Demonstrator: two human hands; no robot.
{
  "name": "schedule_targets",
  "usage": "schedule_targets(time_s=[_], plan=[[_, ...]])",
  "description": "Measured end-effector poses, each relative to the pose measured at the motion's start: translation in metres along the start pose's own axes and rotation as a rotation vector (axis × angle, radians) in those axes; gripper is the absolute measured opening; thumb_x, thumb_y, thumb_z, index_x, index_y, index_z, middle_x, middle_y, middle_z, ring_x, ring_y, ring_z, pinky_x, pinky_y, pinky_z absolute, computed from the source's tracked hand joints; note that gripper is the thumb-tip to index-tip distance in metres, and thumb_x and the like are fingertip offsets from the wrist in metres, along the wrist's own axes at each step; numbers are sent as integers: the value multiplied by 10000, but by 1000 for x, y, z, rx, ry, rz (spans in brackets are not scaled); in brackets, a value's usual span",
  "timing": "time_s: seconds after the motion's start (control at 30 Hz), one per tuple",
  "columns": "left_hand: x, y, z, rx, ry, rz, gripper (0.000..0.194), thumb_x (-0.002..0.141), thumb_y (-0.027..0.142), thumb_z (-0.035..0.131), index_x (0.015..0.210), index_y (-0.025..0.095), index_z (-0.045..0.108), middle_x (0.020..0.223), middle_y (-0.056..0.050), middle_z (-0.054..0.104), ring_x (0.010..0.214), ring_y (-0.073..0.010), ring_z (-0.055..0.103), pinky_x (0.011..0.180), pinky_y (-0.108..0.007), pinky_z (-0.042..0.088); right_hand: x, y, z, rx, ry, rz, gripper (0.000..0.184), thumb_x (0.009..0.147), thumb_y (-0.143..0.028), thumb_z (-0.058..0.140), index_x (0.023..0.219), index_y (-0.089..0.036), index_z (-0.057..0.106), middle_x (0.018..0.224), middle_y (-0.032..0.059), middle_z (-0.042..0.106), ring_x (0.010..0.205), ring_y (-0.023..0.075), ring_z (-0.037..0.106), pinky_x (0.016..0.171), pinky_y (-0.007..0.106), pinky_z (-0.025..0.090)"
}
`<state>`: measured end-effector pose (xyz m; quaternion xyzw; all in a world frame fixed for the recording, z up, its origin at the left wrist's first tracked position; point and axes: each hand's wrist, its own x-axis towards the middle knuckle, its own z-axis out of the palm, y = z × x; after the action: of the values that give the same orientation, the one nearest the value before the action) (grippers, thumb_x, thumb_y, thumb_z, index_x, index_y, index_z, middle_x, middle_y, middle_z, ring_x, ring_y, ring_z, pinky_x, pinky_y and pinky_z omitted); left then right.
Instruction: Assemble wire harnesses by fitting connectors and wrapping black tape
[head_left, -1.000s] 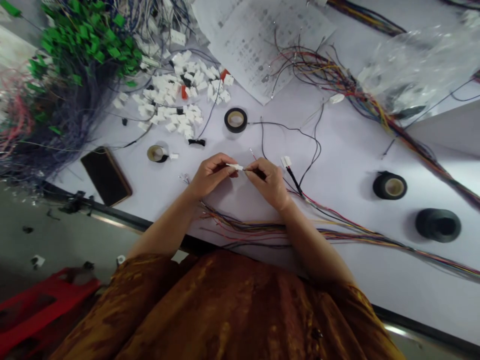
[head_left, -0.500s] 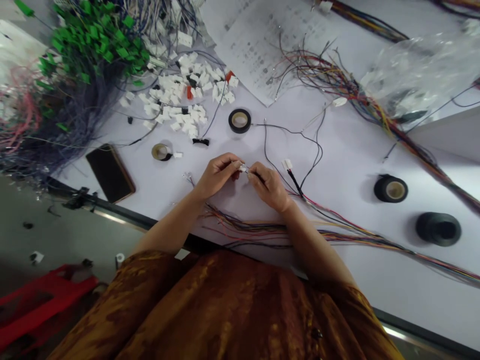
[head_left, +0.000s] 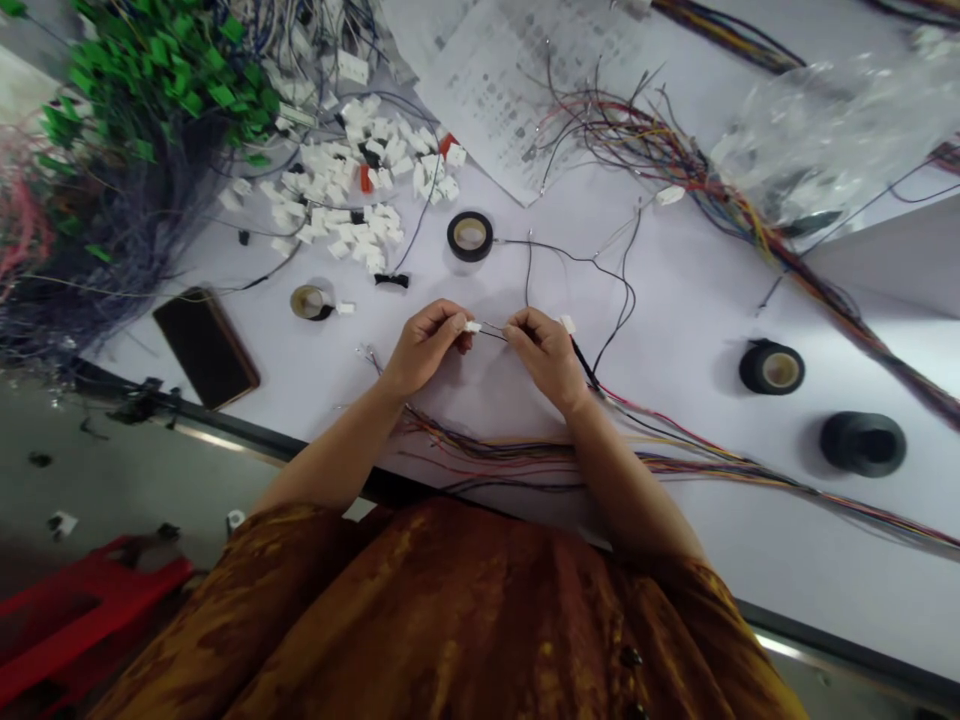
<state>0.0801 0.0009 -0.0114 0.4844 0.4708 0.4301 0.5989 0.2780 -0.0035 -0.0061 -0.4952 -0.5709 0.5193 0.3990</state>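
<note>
"What are you holding, and where?"

"A connector (head_left: 472, 327), small, white, blocky and matt, at the tip of my left hand (head_left: 426, 345). My thumb and forefinger pinch it, so much of it is hidden. It's just above the tabletop's middle, I think; I can't tell whether it touches."

"And the other hand?"

"My right hand (head_left: 551, 355) pinches the thin wires (head_left: 493, 335), at least one dark, stretched nearly straight from the connector. I can't tell how they're seated."

"What's around it?"

"From the connector, a black tape roll (head_left: 470, 237) with a pale ring inside sits at twelve o'clock. At three, by my right knuckles, is a white plug (head_left: 567, 325). At six, a bundle (head_left: 517, 455) of smooth, coloured strands runs under my right forearm."

"Farther out?"

"Loose white housings (head_left: 360, 225), hard-edged, are heaped at ten; a flat, dark phone (head_left: 206, 348) lies at nine. Crinkled, clear plastic (head_left: 832, 130) is at two, printed paper (head_left: 502, 100) between twelve and one."
</note>
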Motion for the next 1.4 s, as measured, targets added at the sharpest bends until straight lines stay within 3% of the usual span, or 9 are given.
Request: schedule_targets(time_s=[0.1, 0.4, 0.63, 0.97, 1.03, 1.13, 1.2, 1.33, 1.4], plan=[[1, -4, -1, -36, 19, -4, 200, 889, 402, 669, 865, 204, 674, 679, 1, 631, 624, -106, 582, 608, -235, 493, 1, 0, -3, -18, -64, 9, 169, 895, -292, 549, 753, -201, 542, 634, -43, 432, 601, 97, 375, 587, 272, 318], [0, 1, 0, 29, 1, 12, 210, 892, 407, 673, 868, 199, 687, 662, 1, 633, 614, -104, 589, 600, -230, 488, 2, -4, -1, -70, -83, -2, 152, 873, -247, 552, 729, -199, 539, 627, -41, 446, 600, 100, 386, 585, 269, 319], [-5, 6, 8, 188, -27, 86, 257, 892, 447, 675, 894, 191, 697, 665, -9, 648, 604, -108, 599, 597, -235, 491, -2, -1, 11, -160, 2, -86, 154, 879, -196, 559, 725, -195, 542, 656, -34, 488, 626, 104, 416, 622, 275, 340], [-3, 6, 5, 99, 27, 74, 280, 877, 452, 689, 867, 172, 689, 653, -2, 635, 600, -89, 590, 596, -207, 491, -5, 2, 10, -239, -6, -181, 131, 938, -266, 559, 840, -187, 599, 782, -2, 580, 711, 122, 498, 683, 269, 381], [-5, 9, 4, -1, 40, 25, 282, 846, 449, 725, 922, 179, 692, 685, -1, 646, 610, -87, 600, 596, -205, 496, -8, 1, 9, -310, -35, -232, 163, 963, -262, 537, 838, -186, 609, 796, 10, 592, 751, 132, 526, 715, 273, 384], [-10, 14, 11, -238, 4, -171, 361, 735, 398, 834, 993, 186, 695, 727, 7, 659, 606, -82, 608, 573, -197, 501, -12, -4, 11, -423, -13, -245, 216, 995, -262, 490, 831, -183, 606, 832, 29, 604, 799, 146, 545, 741, 277, 385], [-13, 16, 20, -341, 13, -286, 335, 681, 316, 874, 923, 165, 699, 714, 13, 647, 592, -69, 597, 557, -180, 495, -15, -8, 14, -509, -4, -226, 228, 1013, -272, 464, 870, -180, 617, 884, 42, 617, 818, 151, 549, 737, 280, 385], [-15, 14, 34, -437, 162, -382, 209, 741, 258, 828, 804, 133, 673, 674, 18, 622, 558, -42, 573, 533, -148, 478, -25, -10, 12, -718, -19, -192, 253, 1032, -304, 446, 949, -187, 655, 939, 51, 641, 811, 167, 557, 704, 296, 394], [-14, 11, 35, -416, 223, -361, 194, 753, 251, 814, 793, 130, 666, 655, 24, 614, 545, -43, 573, 524, -148, 474, -35, -7, 2, -820, -3, -195, 248, 1028, -278, 450, 953, -190, 670, 933, 61, 648, 847, 189, 564, 739, 310, 422]])
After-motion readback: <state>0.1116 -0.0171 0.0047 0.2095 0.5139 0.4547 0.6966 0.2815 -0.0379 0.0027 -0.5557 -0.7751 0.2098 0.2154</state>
